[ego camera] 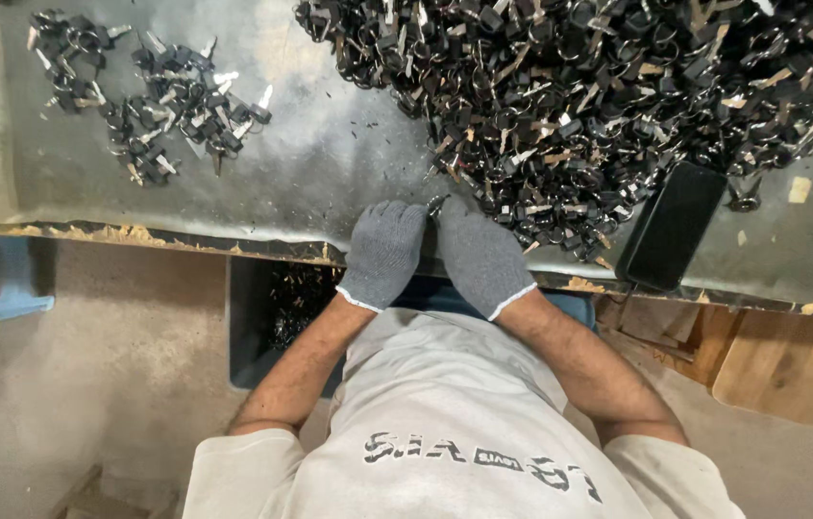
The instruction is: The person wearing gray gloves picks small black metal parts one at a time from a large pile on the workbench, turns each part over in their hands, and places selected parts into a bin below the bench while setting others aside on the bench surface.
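Two grey-gloved hands, left hand and right hand, are meeting at the table edge, fingers curling around a small key. A large key pile is lying just beyond, a black phone sitting to the right, and a smaller key cluster lying far left.

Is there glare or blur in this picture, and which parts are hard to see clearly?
Head view: soft glare whitens the grey table between the two piles; the big key pile is dark and single pieces merge; the bin under the table lies in shadow; the left hand and right hand in grey gloves are fairly sharp; straight edges bend slightly near the borders.
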A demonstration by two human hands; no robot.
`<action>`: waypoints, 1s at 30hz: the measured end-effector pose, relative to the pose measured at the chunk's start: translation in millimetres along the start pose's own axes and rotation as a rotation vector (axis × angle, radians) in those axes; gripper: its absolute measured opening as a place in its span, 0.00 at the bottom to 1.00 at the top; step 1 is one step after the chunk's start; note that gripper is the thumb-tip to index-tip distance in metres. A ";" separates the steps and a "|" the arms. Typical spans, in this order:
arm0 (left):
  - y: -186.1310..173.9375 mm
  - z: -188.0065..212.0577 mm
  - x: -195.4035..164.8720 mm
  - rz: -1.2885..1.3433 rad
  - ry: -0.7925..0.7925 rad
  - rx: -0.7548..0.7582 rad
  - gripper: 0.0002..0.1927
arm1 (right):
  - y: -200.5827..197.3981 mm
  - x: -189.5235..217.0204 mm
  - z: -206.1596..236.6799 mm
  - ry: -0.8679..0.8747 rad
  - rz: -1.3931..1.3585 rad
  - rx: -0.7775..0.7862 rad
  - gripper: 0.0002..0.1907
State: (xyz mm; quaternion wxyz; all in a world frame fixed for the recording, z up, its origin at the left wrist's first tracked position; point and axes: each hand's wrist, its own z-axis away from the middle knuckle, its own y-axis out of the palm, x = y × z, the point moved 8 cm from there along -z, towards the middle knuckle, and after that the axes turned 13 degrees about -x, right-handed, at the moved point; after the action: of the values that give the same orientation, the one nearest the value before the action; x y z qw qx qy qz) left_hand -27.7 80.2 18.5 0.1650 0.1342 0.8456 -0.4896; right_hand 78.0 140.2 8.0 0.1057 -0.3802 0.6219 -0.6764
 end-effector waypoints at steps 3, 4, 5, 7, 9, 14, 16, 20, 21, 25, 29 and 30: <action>-7.6 -6.6 7.8 0.182 -0.096 -0.054 0.12 | -7.8 -4.8 -3.6 0.029 -0.211 0.046 0.13; -5.7 -6.9 12.8 0.200 -0.156 -0.022 0.18 | -14.7 -2.4 -3.7 -0.010 -0.188 -0.020 0.16; -3.8 -5.7 17.4 0.216 -0.226 0.005 0.23 | -20.1 1.8 -1.6 -0.059 -0.164 -0.080 0.18; -4.6 -3.1 17.0 0.210 -0.236 0.004 0.26 | -17.2 11.3 6.1 -0.122 -0.057 -0.105 0.23; -9.8 -1.4 3.9 0.173 -0.073 -0.049 0.20 | -5.6 16.3 13.0 -0.136 0.119 -0.073 0.26; -8.1 2.1 0.3 0.127 -0.037 -0.042 0.20 | 9.4 7.4 1.6 -0.126 -0.100 0.108 0.15; -12.7 -0.4 2.1 0.142 -0.055 -0.083 0.19 | 6.1 0.8 -10.2 -0.101 -0.295 0.189 0.16; -22.7 -1.9 -1.5 0.097 -0.065 -0.136 0.14 | -6.2 -6.9 -14.8 0.033 -0.281 0.138 0.15; -23.4 -1.7 -4.1 0.041 -0.051 -0.135 0.12 | -8.7 -7.1 -8.5 0.053 -0.210 0.113 0.14; -19.0 0.7 -2.2 -0.004 -0.115 -0.061 0.08 | -15.4 -0.4 15.1 -0.075 -0.043 0.025 0.17; -16.2 0.1 4.7 0.099 -0.153 -0.062 0.07 | -9.9 3.3 17.4 -0.141 0.029 -0.012 0.10; -14.4 1.4 5.2 0.128 -0.162 -0.050 0.07 | -7.0 5.4 15.4 -0.160 0.066 0.001 0.09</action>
State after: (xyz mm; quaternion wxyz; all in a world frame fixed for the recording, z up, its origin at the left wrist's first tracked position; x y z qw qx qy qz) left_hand -37.7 72.4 27.1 0.2670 0.1436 0.8311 -0.4663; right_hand 86.6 126.6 15.6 0.1774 -0.4122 0.6232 -0.6405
